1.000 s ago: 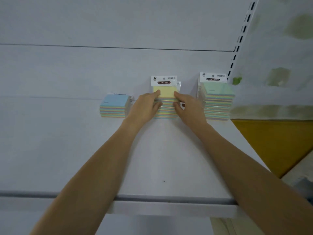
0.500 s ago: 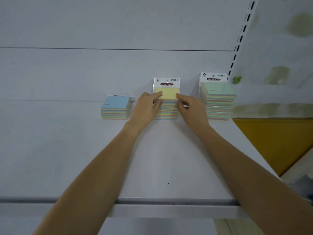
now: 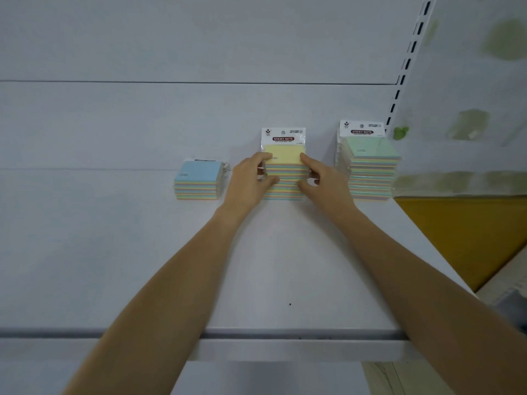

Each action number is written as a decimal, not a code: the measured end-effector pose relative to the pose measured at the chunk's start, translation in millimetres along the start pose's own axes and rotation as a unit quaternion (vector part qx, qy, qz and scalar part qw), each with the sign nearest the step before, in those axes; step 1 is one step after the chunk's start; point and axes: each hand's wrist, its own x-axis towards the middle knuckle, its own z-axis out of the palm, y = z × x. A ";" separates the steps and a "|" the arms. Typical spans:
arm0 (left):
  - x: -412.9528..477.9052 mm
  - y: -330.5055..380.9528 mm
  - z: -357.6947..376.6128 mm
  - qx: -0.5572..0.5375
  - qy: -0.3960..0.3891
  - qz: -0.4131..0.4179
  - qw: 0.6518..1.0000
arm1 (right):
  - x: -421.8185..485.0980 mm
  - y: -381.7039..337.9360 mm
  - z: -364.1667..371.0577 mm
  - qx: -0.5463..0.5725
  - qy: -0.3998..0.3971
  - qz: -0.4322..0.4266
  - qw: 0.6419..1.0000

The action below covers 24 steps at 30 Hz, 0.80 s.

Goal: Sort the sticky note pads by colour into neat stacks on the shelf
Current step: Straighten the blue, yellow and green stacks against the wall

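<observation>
While my left hand [image 3: 248,181] and right hand [image 3: 323,181] clasp the sides of the yellow-topped stack [image 3: 284,173] at the shelf's [image 3: 142,252] back edge, I judge its light, slick-wrapped pads liable to slide, so I'd squeeze low on both flanks.

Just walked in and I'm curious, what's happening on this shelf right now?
A person is sorting sticky note pads into stacks at the back of a white shelf. The left hand and right hand press on either side of the yellow-topped stack in the middle, apparently squaring it up. A shorter blue-topped stack sits to its left, a taller green-topped stack to its right.
</observation>
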 end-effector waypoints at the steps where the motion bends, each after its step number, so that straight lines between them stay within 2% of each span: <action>1: 0.2 -0.4 -0.2 -0.006 0.003 0.001 1.000 | -0.5 0.2 -0.3 -0.004 0.002 -0.007 1.000; 12: 4.3 -1.7 0.6 -0.021 0.038 -0.012 0.999 | -1.0 0.0 -0.1 -0.013 0.048 -0.041 0.998; 16: 3.0 1.3 -1.4 -0.015 0.043 -0.006 0.999 | 1.7 0.3 1.4 -0.054 0.046 -0.057 0.996; 21: 2.2 0.8 -2.4 -0.027 0.035 -0.019 0.999 | 0.6 0.7 1.6 -0.060 0.042 -0.052 0.996; 24: -1.5 -3.8 -3.2 -0.048 -0.015 -0.075 0.996 | -2.4 0.5 2.0 -0.042 0.018 -0.013 0.999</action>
